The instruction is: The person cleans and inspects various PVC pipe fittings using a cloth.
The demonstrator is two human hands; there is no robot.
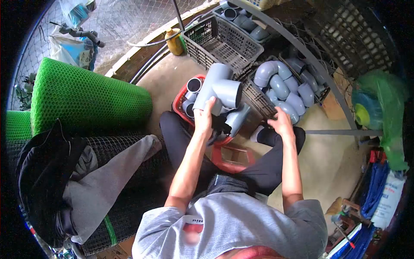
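My left hand (204, 117) grips the lower end of a large grey PVC pipe tee (219, 87), its side branch pointing right. Below the tee, a red basket (177, 102) holds more grey pipe fittings, partly hidden by the tee and my hand. My right hand (282, 123) is over my knee, fingers apart and nothing visible in them. Just beyond it, a dark plastic crate (258, 100) is heaped with grey pipe elbows (280, 86).
Behind stands another dark crate (220, 43), near a yellow bottle (174, 42). Green mesh rolls (90, 93) lie at left, with a jacket (47, 172) on a black mesh roll. A red stool (233, 157) is between my legs. A metal bar (332, 132) crosses at right.
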